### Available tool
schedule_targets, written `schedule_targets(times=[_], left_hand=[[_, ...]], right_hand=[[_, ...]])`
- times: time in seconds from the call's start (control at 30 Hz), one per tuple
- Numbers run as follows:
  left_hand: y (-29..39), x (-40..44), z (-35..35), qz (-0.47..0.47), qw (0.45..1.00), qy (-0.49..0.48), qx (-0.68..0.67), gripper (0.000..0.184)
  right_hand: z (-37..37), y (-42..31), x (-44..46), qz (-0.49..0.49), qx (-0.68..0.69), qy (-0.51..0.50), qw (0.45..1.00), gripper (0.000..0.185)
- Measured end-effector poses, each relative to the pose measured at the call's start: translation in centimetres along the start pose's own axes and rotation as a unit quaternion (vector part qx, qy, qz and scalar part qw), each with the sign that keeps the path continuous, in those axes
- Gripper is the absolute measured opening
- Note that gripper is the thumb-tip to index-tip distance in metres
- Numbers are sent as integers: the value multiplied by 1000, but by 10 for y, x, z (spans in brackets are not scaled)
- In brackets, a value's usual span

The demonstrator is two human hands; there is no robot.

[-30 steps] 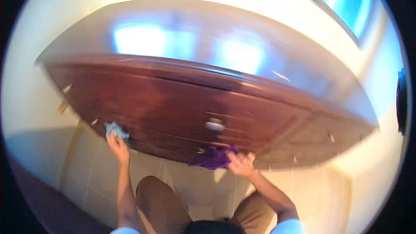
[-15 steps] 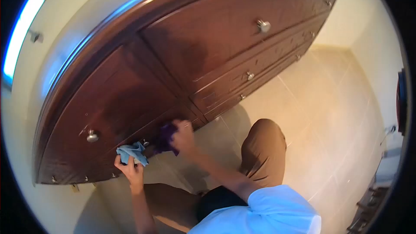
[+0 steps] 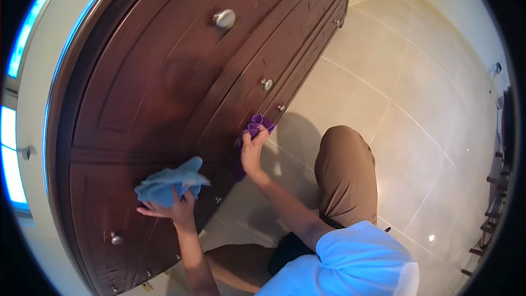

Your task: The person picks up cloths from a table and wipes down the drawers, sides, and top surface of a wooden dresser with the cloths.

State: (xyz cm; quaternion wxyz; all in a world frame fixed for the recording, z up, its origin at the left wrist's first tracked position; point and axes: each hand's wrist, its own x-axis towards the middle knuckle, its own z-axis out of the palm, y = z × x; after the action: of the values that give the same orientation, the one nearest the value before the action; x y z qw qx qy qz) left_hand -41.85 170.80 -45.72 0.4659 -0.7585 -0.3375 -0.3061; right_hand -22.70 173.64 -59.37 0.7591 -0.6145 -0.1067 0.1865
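A dark brown wooden dresser (image 3: 164, 79) with round metal knobs stands tilted across the head view. My left hand (image 3: 179, 208) holds a bunched light blue cloth (image 3: 164, 182) in front of the dresser's drawers; some fingers stick out below the cloth, and others are hidden by it. Farther right, my right hand (image 3: 252, 156) grips a crumpled purple cloth (image 3: 256, 125) close to the lower drawer fronts. Part of the purple cloth hangs down beside the hand. A small lower knob (image 3: 281, 108) shows just beyond it. Whether either cloth presses on the wood, I cannot tell.
My bent knee (image 3: 346, 170) in brown trousers rises over the beige tiled floor (image 3: 422, 131). Larger knobs (image 3: 224, 19) protrude from the upper drawers. Dark wooden furniture (image 3: 490, 208) stands at the far right, and a bright window (image 3: 12, 153) is at the left.
My view has turned and come nearer the dresser. My left hand with the blue cloth now lies higher on the drawer fronts. The purple cloth in my right hand has shifted right along the lower drawers.
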Motion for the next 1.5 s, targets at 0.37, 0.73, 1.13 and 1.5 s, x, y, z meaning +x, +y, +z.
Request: schedule_targets(times=[0.37,0.73,1.13,1.5], left_hand=[[6,1,2,-11,999,42,14,39],[-2,-4,9,3,998,60,16,41],[-7,29,-20,38,998,-30,31,44],[59,127,24,59,997,-53,20,35]], right_hand=[[-1,26,24,99,118,-23,988,42],[-11,-18,237,-78,-36,76,993,37],[-6,-22,169,-99,-57,68,991,34],[-16,-32,291,-71,-121,141,980,36]])
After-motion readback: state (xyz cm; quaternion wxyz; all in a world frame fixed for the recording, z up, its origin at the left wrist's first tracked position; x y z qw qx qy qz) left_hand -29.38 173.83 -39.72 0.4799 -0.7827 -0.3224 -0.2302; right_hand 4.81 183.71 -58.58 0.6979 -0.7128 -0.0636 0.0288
